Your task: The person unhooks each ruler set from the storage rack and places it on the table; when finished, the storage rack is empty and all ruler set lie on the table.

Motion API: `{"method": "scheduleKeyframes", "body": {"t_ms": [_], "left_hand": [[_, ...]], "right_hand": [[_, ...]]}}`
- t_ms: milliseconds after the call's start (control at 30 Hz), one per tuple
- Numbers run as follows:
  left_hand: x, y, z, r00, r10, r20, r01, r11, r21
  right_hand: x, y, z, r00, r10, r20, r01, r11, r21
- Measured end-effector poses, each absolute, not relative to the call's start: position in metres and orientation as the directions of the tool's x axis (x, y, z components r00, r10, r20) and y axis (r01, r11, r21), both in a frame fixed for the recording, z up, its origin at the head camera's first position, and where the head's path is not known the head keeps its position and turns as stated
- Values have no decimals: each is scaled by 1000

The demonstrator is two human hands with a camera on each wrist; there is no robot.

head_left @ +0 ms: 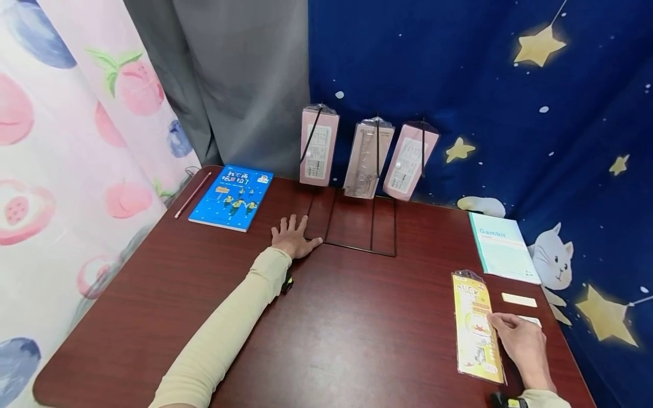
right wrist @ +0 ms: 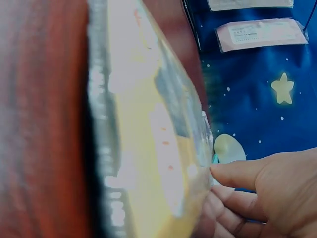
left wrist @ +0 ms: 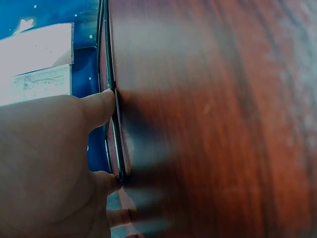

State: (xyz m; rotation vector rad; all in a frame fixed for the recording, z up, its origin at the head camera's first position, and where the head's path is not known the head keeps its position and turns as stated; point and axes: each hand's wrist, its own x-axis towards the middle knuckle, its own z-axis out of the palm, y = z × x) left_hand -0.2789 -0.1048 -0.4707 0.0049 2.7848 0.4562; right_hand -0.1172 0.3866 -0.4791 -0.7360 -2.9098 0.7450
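My right hand (head_left: 522, 343) pinches the right edge of a yellow plastic packet (head_left: 471, 357) with a duck print, at the right of the table. In the right wrist view, thumb and fingers meet at the edge of that packet (right wrist: 143, 148). My left hand (head_left: 292, 239) lies with fingers spread at the left front corner of a black wire display rack (head_left: 357, 247), touching its base wire. The left wrist view shows the thumb against the wire (left wrist: 118, 129). Three packets hang on the rack: a left pink one (head_left: 318, 153), a middle one (head_left: 364, 164) and a right pink one (head_left: 408, 164).
A blue book (head_left: 232, 198) and a pencil (head_left: 193, 195) lie at the far left of the brown table (head_left: 326, 317). At the right are a Gambit notebook (head_left: 505, 246), a pale eraser-like block (head_left: 519, 300) and a second, partly covered one (head_left: 530, 320). Curtains surround the table.
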Motion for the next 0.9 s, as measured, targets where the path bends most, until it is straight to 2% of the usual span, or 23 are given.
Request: {"method": "scheduleKeyframes", "body": {"t_ms": [167, 333, 500, 700, 900], "left_hand": [[-279, -105, -473, -952, 55, -300, -44, 948, 314], [-279, -105, -471, -954, 55, -295, -48, 943, 330], [-279, -105, -470, -953, 52, -299, -53, 941, 333], [-279, -105, -471, -951, 48, -306, -55, 946, 320], [-279, -105, -472, -952, 44, -304, -54, 950, 308]], "right_hand": [[-124, 382, -470, -888, 459, -10, 410, 784, -466], [-142, 367, -456, -901, 424, 92, 326, 801, -501], [-172, 349, -440, -918, 369, 147, 229, 795, -561], [-209, 321, -425, -923, 330, 197, 110, 718, -688], [-245, 297, -413, -915, 310, 258, 13, 662, -749]]}}
